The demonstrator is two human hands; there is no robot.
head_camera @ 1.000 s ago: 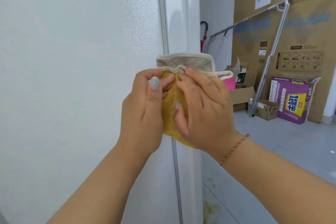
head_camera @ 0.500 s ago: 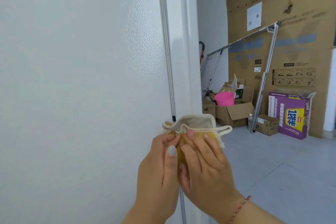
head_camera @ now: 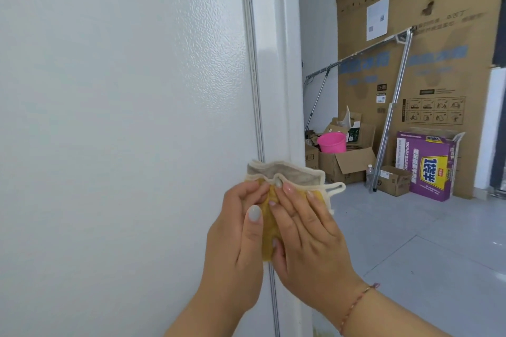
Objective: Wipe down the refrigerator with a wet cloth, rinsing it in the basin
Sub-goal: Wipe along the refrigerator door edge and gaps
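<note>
Two hands meet at the near centre of the head view, both on a folded cloth (head_camera: 284,176) held up against the front corner of the white refrigerator (head_camera: 123,117), over the dark seal strip (head_camera: 253,76) that runs down its edge. The left hand (head_camera: 236,241) grips the cloth's left side, thumb laid along the yellow face and fingers curled behind. The right hand (head_camera: 306,235) lies over the yellow face with fingers extended, its fingertips pinching the grey, cream-edged top fold. A thin bracelet (head_camera: 358,302) circles the right wrist. Far right, a pink bucket (head_camera: 331,142) sits among cardboard boxes (head_camera: 347,164), beside a purple box (head_camera: 425,169) and a leaning metal rack (head_camera: 391,107).
</note>
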